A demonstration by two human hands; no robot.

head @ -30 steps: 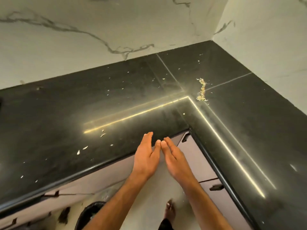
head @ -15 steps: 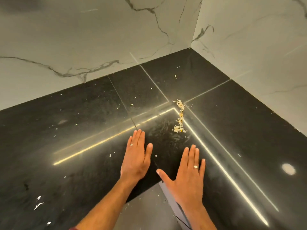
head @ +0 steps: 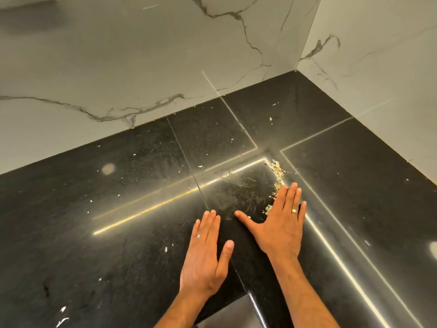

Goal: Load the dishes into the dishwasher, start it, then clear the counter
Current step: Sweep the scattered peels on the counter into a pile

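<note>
Black stone counter [head: 99,233] wraps an inner corner under marble wall [head: 118,67], with pale flecks [head: 62,313] scattered over its left stretch. No dishes or dishwasher are in view, so this looks like the counter-clearing part of the task.

Left hand [head: 203,254] lies flat and released, fingers straight and together, pointing toward the corner; it holds nothing.

Right hand [head: 281,223] is also flat and empty, fingers straight, thumb spread out to the left.

Crumbs [head: 275,170] form a narrow line whose long axis runs from the corner seam down to the right hand's fingertips [head: 287,189], partly beside its index finger. The right hand is plainly nearer; the pile lies ahead of it, so a sweep would likely drag toward the counter edge.
</note>
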